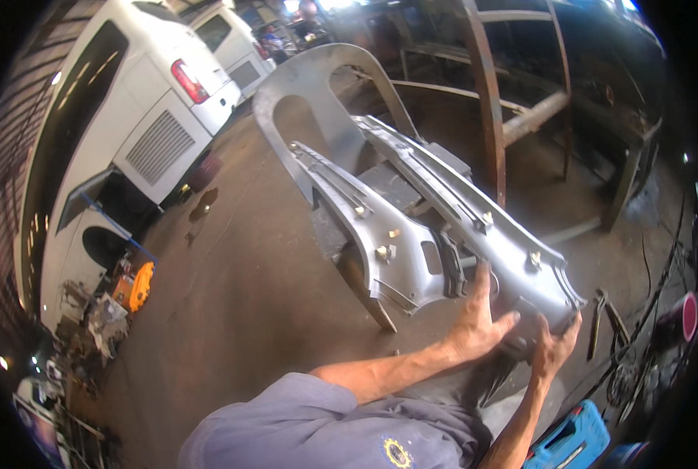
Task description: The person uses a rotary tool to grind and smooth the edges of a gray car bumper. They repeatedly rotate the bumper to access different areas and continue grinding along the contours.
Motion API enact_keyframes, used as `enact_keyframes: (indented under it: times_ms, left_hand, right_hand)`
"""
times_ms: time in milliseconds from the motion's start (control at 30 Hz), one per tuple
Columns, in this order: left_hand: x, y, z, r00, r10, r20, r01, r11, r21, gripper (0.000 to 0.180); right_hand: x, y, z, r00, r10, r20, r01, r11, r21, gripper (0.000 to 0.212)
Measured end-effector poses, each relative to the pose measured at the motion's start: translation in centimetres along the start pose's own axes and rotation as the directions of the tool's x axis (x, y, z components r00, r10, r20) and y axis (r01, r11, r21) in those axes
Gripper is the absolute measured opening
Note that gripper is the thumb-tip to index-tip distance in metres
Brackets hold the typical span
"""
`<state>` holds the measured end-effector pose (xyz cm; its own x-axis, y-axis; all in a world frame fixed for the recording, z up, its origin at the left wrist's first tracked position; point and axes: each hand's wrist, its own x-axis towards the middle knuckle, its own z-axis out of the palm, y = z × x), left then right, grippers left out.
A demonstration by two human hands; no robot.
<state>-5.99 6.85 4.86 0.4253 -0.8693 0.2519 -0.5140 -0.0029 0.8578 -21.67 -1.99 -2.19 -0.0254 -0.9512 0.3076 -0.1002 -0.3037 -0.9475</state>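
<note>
Two long silver-grey moulded trim panels lie side by side across a grey plastic chair (290, 87). The right panel (513, 248) is longer and has pale clips along its surface. My left hand (476, 322) grips its near end from the left edge, thumb apart from the fingers. At the same end, my right hand (553, 345) holds the right corner, fingertips on the rim. The undersides of both grips are hidden. Beside it, the left panel (402, 262) has clips and a rectangular cut-out; neither hand is on it.
A rusty metal frame (493, 117) stands beyond the chair at right. Pliers (596, 324), cables (638, 352), a pink-topped can (686, 316) and a blue tool case (574, 439) lie on the right. White vehicles (142, 86) and an orange object (141, 287) are at left.
</note>
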Motion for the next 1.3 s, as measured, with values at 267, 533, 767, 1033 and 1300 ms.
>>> enact_keyframes:
  times_ms: [267,533,767,1033,1300]
  left_hand:
    - [-2.0,-1.5,1.4,0.973,-0.215,-0.079,0.155,0.872,-0.464,0.097]
    - [0.7,-1.8,1.3,0.88,-0.23,0.416,0.441,0.722,-0.533,0.058]
    - [2.2,-1.7,1.1,0.856,-0.206,0.475,0.475,0.675,-0.565,0.049]
    - [2.6,-1.9,2.0,0.854,-0.194,0.482,0.487,0.621,-0.614,0.049]
    - [2.8,-1.2,2.1,0.865,-0.21,0.455,0.465,0.676,-0.572,0.041]
  right_hand:
    - [0.5,1.9,-2.5,0.999,-0.039,-0.022,0.04,0.997,0.07,0.047]
    - [-0.3,3.0,-1.9,0.997,-0.032,-0.072,0.039,0.995,0.093,0.044]
    - [-0.7,2.8,-1.9,0.995,-0.059,-0.076,0.062,0.997,0.046,0.043]
    - [-1.0,2.8,-2.0,0.996,-0.071,-0.051,0.073,0.996,0.051,0.044]
    - [-0.9,3.2,-2.0,0.992,-0.106,-0.071,0.103,0.994,-0.04,0.052]
